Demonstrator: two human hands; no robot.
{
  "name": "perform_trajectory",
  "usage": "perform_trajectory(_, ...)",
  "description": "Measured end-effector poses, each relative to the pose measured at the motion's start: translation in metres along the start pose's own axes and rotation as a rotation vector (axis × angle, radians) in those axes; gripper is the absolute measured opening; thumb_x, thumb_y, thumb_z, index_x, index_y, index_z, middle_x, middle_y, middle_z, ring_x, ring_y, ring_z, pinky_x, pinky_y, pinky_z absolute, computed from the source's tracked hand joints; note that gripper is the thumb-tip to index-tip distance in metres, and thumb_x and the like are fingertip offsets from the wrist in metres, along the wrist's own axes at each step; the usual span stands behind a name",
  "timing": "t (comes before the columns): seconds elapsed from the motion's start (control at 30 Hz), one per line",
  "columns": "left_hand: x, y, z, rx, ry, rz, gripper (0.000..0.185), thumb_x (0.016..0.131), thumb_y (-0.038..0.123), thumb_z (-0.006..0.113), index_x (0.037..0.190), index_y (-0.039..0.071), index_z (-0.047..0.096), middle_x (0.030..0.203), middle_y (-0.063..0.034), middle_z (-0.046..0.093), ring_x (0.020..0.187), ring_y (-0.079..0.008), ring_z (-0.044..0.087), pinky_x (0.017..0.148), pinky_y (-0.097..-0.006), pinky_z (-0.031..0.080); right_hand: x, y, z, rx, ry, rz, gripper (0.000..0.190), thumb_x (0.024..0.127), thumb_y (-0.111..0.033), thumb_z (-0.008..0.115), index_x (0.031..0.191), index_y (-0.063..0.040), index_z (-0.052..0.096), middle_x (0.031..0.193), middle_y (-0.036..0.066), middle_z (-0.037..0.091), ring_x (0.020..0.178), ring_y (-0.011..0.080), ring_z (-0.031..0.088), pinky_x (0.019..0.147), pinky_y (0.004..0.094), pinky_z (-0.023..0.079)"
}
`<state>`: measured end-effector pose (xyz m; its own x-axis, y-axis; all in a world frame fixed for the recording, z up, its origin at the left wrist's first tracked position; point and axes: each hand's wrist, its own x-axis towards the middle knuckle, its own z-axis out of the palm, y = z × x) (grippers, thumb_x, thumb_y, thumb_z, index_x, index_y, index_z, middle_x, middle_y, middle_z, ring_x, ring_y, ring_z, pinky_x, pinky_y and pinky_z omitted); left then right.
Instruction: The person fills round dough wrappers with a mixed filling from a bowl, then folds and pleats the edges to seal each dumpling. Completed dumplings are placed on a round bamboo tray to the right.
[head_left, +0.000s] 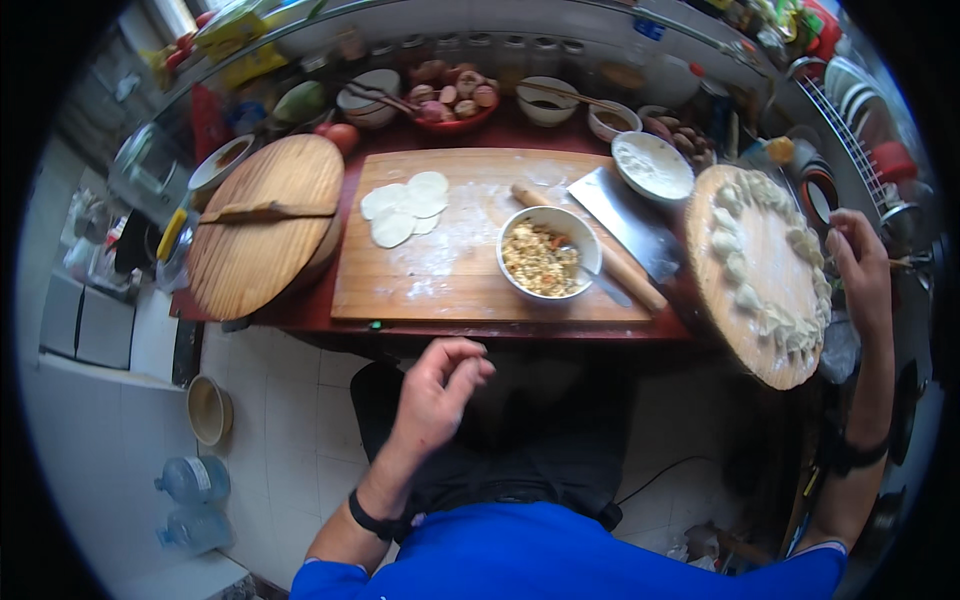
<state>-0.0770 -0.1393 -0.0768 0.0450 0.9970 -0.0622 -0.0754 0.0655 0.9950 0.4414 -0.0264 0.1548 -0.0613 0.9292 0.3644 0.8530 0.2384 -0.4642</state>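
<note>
My left hand (444, 390) is in front of the table edge, fingers curled, with nothing visible in it. At the right rim of a round wooden board (772, 255) is my right hand (859, 259), its fingers bent beside the ring of dumplings (742, 296); whether it touches or holds one cannot be told. Several round dough wrappers (405, 206) overlap on the left of the floured cutting board (450, 292). A white bowl of crumbly filling (538, 259) with a metal spoon (606, 285) stands over part of a rolling pin (634, 279). A cleaver's broad blade (619, 217) lies beside the pin.
A round wooden lid (266, 232) with a handle covers a vessel at left. Along the back stand a bowl of white flour (652, 166), a bowl of dark liquid (547, 105) with chopsticks and a red basket (454, 124) of onion-like pieces. A dish rack (844, 139) borders the right.
</note>
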Motion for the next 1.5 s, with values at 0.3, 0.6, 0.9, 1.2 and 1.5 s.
perform_trajectory(0.3,0.118,0.033,-0.087,0.927,0.377,0.366,0.039,0.104,0.016,0.072,0.136,-0.004,0.066,0.124,-0.0230,0.073,0.112,-0.0384,0.073,0.100,-0.0431,0.058,-0.101,-0.179,0.114,0.399,-0.351,0.002,0.023,0.096,0.000,0.078,0.118,-0.001,0.074,0.095,0.008,0.070,0.082,0.0162,0.068,0.075,0.0302,0.056)
perform_trajectory(0.6,0.175,0.003,-0.104,1.222,0.522,0.274,0.045,0.098,0.017,0.080,0.137,-0.001,0.069,0.132,-0.0238,0.068,0.130,-0.0417,0.063,0.112,-0.0479,0.052,-0.134,-0.171,0.195,0.490,-0.467,-0.047,0.025,0.093,-0.003,0.081,0.116,-0.001,0.073,0.093,0.012,0.072,0.084,0.0262,0.072,0.079,0.0360,0.059)
perform_trajectory(0.9,0.172,0.005,-0.101,1.186,0.544,0.279,0.021,0.096,0.014,0.080,0.112,0.003,0.072,0.113,-0.0188,0.069,0.112,-0.0396,0.068,0.098,-0.0481,0.056,-0.150,-0.147,0.216,0.548,-0.483,0.058,0.022,0.096,-0.005,0.079,0.117,0.001,0.074,0.094,0.013,0.074,0.084,0.0235,0.073,0.079,0.0345,0.060)
perform_trajectory(1.2,0.138,0.029,-0.077,0.244,0.338,0.203,0.015,0.110,0.012,0.071,0.118,0.003,0.063,0.112,-0.0080,0.071,0.090,-0.0112,0.069,0.077,-0.0280,0.058,-0.148,-0.164,0.236,0.642,-0.627,0.163,0.028,0.102,-0.014,0.077,0.125,0.001,0.070,0.093,0.010,0.072,0.084,0.0169,0.070,0.079,0.0328,0.059)
perform_trajectory(1.5,0.047,0.037,-0.012,-0.330,0.045,0.095,0.036,0.110,0.005,0.069,0.142,-0.001,0.053,0.121,-0.0112,0.074,0.107,-0.0135,0.073,0.095,-0.0268,0.061,-0.115,-0.210,0.302,1.232,-0.575,0.379,0.039,0.114,-0.031,0.065,0.134,0.003,0.065,0.108,0.005,0.071,0.097,0.0099,0.063,0.088,0.0292,0.055)
